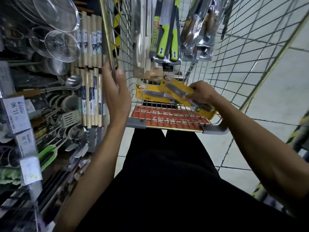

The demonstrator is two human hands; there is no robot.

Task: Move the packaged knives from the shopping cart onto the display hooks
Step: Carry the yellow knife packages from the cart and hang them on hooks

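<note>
Head view looks down into a wire shopping cart [234, 47] that fills the upper middle, its near end carrying a red printed panel [167, 115]. Left of the cart stands a display shelf [41, 101] crowded with metal strainers [61, 46], ladles, slotted turners, labelled wooden rolls [91, 52] and white price tags [15, 113]. Pale floor tiles [275, 97] show to the right, and black trousers [167, 164] fill the lower middle.

Inside the cart, packaged knives lean upright against the far wall: a green-handled pair [167, 39] in the middle, brown-handled knives in clear packs [197, 30] to their right and a pale-handled knife [140, 47] to their left. Nearer, a yellow-carded knife [147, 92] lies flat in the cart's raised near basket.

The hands are well apart. The left hand [115, 92] reaches up to the cart's left top rail, with the thumb on the inner side and the fingers on the outer side of the rail. The right hand [200, 92] grips a second yellow-carded pack [177, 89] by one end, holding it tilted just above the flat one, inside the cart.
</note>
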